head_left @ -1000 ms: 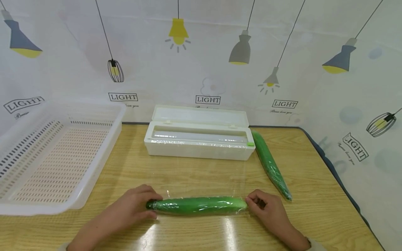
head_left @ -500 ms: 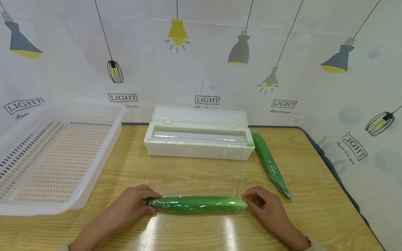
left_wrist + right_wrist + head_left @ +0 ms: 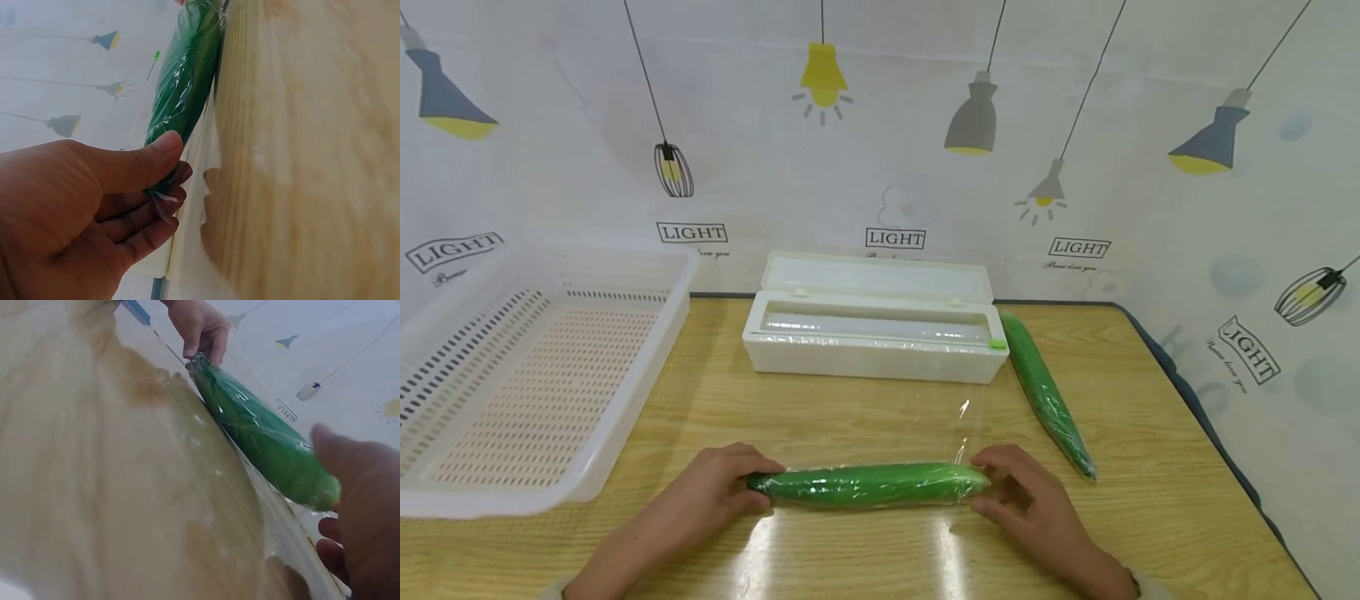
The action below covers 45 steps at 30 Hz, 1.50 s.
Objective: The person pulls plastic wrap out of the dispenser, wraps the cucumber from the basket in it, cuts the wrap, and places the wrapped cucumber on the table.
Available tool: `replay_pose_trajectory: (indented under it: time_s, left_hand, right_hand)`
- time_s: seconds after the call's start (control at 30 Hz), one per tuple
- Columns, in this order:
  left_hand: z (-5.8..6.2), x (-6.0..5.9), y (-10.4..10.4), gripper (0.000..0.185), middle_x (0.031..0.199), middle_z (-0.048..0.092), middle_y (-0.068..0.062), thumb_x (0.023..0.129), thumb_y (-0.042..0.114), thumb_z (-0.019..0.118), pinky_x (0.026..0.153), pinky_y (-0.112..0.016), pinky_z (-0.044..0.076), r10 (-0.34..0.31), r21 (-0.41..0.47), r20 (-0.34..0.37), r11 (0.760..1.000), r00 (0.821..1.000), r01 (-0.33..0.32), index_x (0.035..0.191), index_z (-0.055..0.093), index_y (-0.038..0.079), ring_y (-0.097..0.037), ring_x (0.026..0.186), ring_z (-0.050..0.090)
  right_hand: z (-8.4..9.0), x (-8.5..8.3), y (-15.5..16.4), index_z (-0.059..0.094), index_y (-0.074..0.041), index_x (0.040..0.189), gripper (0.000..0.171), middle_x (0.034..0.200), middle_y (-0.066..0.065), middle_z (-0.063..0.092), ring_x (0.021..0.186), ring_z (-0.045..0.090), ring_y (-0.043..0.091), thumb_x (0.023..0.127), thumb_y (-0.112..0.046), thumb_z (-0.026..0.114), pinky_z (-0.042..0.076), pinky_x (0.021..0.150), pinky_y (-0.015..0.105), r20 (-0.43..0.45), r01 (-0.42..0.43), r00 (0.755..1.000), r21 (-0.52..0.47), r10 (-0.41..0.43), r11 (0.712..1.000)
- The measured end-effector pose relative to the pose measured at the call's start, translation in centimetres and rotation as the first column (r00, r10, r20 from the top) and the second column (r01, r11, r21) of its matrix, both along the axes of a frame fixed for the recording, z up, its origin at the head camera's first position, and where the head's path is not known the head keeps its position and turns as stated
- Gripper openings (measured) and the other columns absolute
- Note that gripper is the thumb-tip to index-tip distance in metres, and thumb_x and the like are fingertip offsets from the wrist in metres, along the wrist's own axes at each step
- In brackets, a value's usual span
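A green cucumber [image 3: 872, 485] wrapped in clear cling film lies crosswise near the table's front. My left hand [image 3: 722, 483] grips its dark left end; in the left wrist view the thumb [image 3: 167, 142] presses one side and the fingers curl beneath. Around the pale right end curves my right hand [image 3: 1030, 500], thumb and index finger on opposite sides. From the right wrist view, how firmly that thumb [image 3: 325, 440] touches is hard to tell. A thin film sheet [image 3: 865, 421] stretches from the cucumber back to the white cling film dispenser [image 3: 872, 358], whose lid stands raised.
Another film-wrapped cucumber [image 3: 1048, 396] lies slanted at the dispenser's right end. On the left stands a white plastic basket [image 3: 647, 392] with a slotted bottom. A green slider [image 3: 997, 343] sits on the dispenser's edge. A lamp-patterned backdrop [image 3: 880, 167] encloses the table.
My right thumb and index finger have spread from a pinch at the tip to either side of the cucumber's end. That end has shifted slightly away from me. The left hand has barely moved.
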<state>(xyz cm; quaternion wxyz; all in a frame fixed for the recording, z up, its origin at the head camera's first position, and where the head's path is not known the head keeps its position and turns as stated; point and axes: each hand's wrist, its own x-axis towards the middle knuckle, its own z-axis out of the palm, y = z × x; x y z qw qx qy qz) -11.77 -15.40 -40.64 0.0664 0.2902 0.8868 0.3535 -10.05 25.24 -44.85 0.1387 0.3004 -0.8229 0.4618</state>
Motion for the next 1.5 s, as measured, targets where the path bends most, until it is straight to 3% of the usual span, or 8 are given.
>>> replay_pose_trajectory:
  time_s: [0.23,0.33,0.6,0.9,1.23,1.37,1.5]
  left_hand:
    - [0.11,0.06,-0.01,0.032,0.098,0.063,0.011,0.081,0.014,0.075,0.074,-0.026,0.051,-0.018,0.039,-0.068,0.999,0.998,0.02,0.111,0.069,0.01,-0.004,0.084,0.056]
    - [0.06,0.08,0.04,0.032,0.096,0.063,0.013,0.081,0.012,0.075,0.074,-0.026,0.051,-0.003,0.032,-0.073,0.999,0.997,0.005,0.112,0.069,0.009,-0.003,0.083,0.056]
    - [0.13,0.18,0.23,0.032,0.106,0.066,0.007,0.082,0.011,0.074,0.077,-0.027,0.052,0.068,0.015,-0.005,0.998,0.998,-0.068,0.114,0.068,0.01,-0.006,0.091,0.06]
    - [0.06,0.04,0.32,0.026,0.102,0.067,0.006,0.082,0.012,0.074,0.073,-0.026,0.052,0.088,0.057,0.026,0.994,0.996,-0.09,0.107,0.067,0.012,-0.005,0.084,0.06]
    - [-0.23,-0.03,0.28,0.024,0.097,0.066,0.011,0.08,0.009,0.075,0.073,-0.025,0.052,0.079,0.044,0.013,0.996,0.997,-0.08,0.103,0.068,0.014,-0.004,0.083,0.059]
    - [-0.14,-0.07,0.27,0.025,0.098,0.066,0.011,0.08,0.008,0.075,0.074,-0.025,0.052,0.077,0.057,0.007,0.995,0.997,-0.077,0.103,0.069,0.015,-0.003,0.084,0.059]
    - [-0.04,-0.07,0.29,0.024,0.098,0.066,0.011,0.081,0.01,0.075,0.074,-0.026,0.052,0.074,0.065,0.005,0.995,0.997,-0.074,0.103,0.069,0.015,-0.004,0.084,0.059]
  right_hand:
    - [-0.02,0.37,-0.61,0.062,-0.018,0.118,0.042,0.11,-0.004,0.059,0.084,0.055,0.008,0.08,-0.017,0.079,0.048,0.067,0.019,0.051,0.026,0.998,0.109,-0.032,0.994]
    - [-0.12,0.34,-0.57,0.064,-0.02,0.116,0.038,0.107,-0.005,0.061,0.083,0.057,0.008,0.08,-0.015,0.078,0.049,0.066,0.019,0.058,0.034,0.998,0.097,-0.039,0.995]
    - [-0.47,0.23,-0.24,0.069,-0.017,0.114,0.034,0.106,-0.004,0.064,0.095,0.062,0.012,0.083,-0.004,0.073,0.049,0.078,0.019,0.046,0.036,0.998,0.06,-0.039,0.998]
    - [-0.14,0.25,-0.32,0.069,-0.012,0.115,0.033,0.107,-0.003,0.065,0.097,0.061,0.014,0.089,0.007,0.061,0.048,0.081,0.018,-0.013,0.029,1.0,0.062,-0.028,0.998]
    - [0.03,0.57,-0.33,0.065,-0.01,0.117,0.032,0.101,-0.001,0.069,0.087,0.065,0.012,0.091,0.006,0.06,0.053,0.069,0.023,0.094,0.068,0.993,-0.004,-0.068,0.998]
    - [-0.07,0.39,-0.34,0.067,-0.013,0.107,0.03,0.096,-0.004,0.067,0.079,0.063,0.01,0.086,0.009,0.064,0.051,0.062,0.022,0.059,0.071,0.996,-0.025,-0.07,0.997]
    - [-0.37,-0.05,-0.3,0.068,-0.014,0.098,0.035,0.094,0.0,0.066,0.08,0.061,0.012,0.078,0.014,0.069,0.049,0.065,0.019,-0.038,0.059,0.997,-0.058,-0.061,0.997]
